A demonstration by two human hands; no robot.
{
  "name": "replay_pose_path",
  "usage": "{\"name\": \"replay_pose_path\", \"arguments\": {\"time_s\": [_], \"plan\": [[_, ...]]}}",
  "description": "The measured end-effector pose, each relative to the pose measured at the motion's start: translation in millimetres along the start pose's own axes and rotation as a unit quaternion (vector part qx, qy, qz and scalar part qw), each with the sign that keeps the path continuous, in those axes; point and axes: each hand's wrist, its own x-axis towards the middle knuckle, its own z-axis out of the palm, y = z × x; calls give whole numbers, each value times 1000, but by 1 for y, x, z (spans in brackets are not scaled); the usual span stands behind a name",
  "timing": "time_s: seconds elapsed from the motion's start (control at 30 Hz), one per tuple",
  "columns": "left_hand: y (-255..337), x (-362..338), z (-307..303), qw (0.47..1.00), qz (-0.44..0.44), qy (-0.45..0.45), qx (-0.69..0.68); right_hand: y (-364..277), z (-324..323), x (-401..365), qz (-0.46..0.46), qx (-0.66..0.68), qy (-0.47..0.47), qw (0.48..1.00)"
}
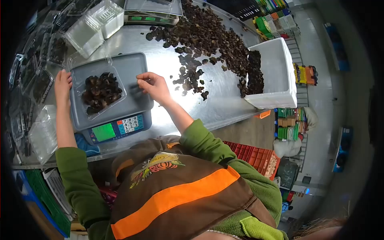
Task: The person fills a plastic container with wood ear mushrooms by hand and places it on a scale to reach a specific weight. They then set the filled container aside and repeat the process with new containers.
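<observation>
By the right hand (155,86), a loose grip is formed above the right part of the grey tray (138,64): the thumb and the forefinger are slightly parted, and nothing is seen between them. The left hand (63,86) is placed at the left edge of the tray with the fingers bent; whether anything is held or touched by it cannot be told. Between the two hands, the clear box (123,88) is set on the tray, and dark mushrooms (102,91) are contained in it. The tray belongs to the scale (120,129), whose green display is turned to the near side, presumably so that it can be read easily by the person.

On the metal counter (160,60), the heap of mushrooms (212,38) is spread at the far right, probably to be reached by the right hand. The white box (276,100) is placed beside the heap. At the far left, stacked boxes (84,36) are positioned, perhaps for convenience of the left hand.
</observation>
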Motion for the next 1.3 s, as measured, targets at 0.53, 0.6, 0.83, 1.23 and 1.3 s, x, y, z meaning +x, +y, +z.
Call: {"name": "replay_pose_path", "arguments": {"time_s": [0.53, 0.6, 0.83, 1.23, 1.3], "plan": [[-20, -169, -13, 981, 145, -71, 107, 4, 9, 1, 114, 39, -122, 985], [-29, -169, -17, 988, 111, -70, 81, 8, 21, -1, 79, 29, -173, 981], [-12, -168, -22, 975, -122, -188, 10, 5, 30, -2, 151, -7, -150, 977], [29, -112, -43, 940, 41, -90, -327, -44, 75, 7, 73, 22, -206, 976], [54, -75, -70, 934, 120, -21, -337, -50, 80, 10, 64, 8, -232, 971]]}}
